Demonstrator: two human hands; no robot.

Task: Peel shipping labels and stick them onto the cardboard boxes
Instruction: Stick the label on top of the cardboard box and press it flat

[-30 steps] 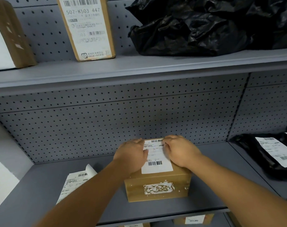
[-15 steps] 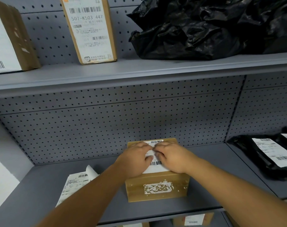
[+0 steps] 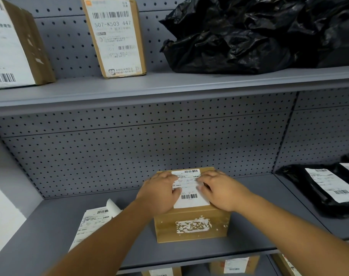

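A small cardboard box (image 3: 191, 228) stands on the grey middle shelf (image 3: 50, 232), with torn label residue on its front face. A white shipping label (image 3: 189, 196) with barcodes lies flat on the box top. My left hand (image 3: 159, 193) rests palm down on the label's left edge. My right hand (image 3: 222, 191) presses on its right edge. The fingers of both hands are flat and slightly apart, and the label's middle shows between them. Neither hand holds anything.
A sheet of labels (image 3: 94, 222) with a curled corner lies left of the box. Black mailer bags (image 3: 327, 188) with labels lie at the right. On the upper shelf stand labelled boxes (image 3: 116, 36) and a crumpled black bag (image 3: 249, 32). More boxes (image 3: 235, 265) sit below.
My hands met at the label's centre half a second ago and have now slid apart towards its left and right edges. The camera view shifted down slightly.
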